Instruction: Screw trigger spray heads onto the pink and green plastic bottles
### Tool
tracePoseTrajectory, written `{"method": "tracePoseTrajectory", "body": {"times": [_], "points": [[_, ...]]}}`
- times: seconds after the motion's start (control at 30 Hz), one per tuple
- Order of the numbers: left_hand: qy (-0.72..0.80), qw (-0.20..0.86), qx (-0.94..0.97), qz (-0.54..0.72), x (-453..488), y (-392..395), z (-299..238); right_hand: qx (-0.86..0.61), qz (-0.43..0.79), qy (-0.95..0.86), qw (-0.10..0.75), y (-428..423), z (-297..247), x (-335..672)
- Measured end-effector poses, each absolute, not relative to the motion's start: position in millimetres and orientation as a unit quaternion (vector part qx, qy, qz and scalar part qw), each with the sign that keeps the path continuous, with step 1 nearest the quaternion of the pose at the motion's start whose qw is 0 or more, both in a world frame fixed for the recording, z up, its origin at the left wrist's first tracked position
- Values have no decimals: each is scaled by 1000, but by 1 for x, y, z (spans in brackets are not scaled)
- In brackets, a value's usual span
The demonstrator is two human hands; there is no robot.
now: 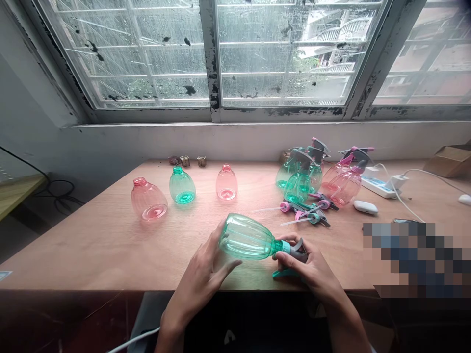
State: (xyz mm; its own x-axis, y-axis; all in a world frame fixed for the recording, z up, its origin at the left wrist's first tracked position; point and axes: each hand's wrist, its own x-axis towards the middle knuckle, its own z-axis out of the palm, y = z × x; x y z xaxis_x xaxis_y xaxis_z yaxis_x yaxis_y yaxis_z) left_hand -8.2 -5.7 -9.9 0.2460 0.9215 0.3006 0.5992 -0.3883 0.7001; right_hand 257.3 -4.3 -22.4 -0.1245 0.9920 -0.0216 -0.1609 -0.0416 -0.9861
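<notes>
A clear green spray bottle (247,239) lies on its side above the table's near edge, base to the left. My left hand (206,272) cups its base with fingers curled round it. My right hand (308,267) grips the grey and teal trigger head (294,251) at the bottle's neck. Behind, on the wooden table (110,240), stand a pink bottle (147,199), a green bottle (181,185) and another pink bottle (226,182), all without spray heads.
Several assembled green and pink spray bottles (312,171) stand at the back right, with loose trigger heads and dip tubes (307,211) in front of them. A power strip (380,186), a white case (365,207) and a cardboard box (449,161) sit further right. A window runs behind.
</notes>
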Motion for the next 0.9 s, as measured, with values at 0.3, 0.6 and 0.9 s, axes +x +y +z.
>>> {"method": "tracePoseTrajectory", "body": {"times": [0.3, 0.6, 0.9], "points": [[506, 219, 766, 331, -9, -4, -8, -425, 573, -495, 496, -3, -23, 258], [495, 236, 760, 349, -8, -4, -11, -426, 577, -489, 497, -4, -24, 258], [515, 204, 768, 321, -10, -5, -13, -429, 575, -493, 492, -3, -23, 258]]}}
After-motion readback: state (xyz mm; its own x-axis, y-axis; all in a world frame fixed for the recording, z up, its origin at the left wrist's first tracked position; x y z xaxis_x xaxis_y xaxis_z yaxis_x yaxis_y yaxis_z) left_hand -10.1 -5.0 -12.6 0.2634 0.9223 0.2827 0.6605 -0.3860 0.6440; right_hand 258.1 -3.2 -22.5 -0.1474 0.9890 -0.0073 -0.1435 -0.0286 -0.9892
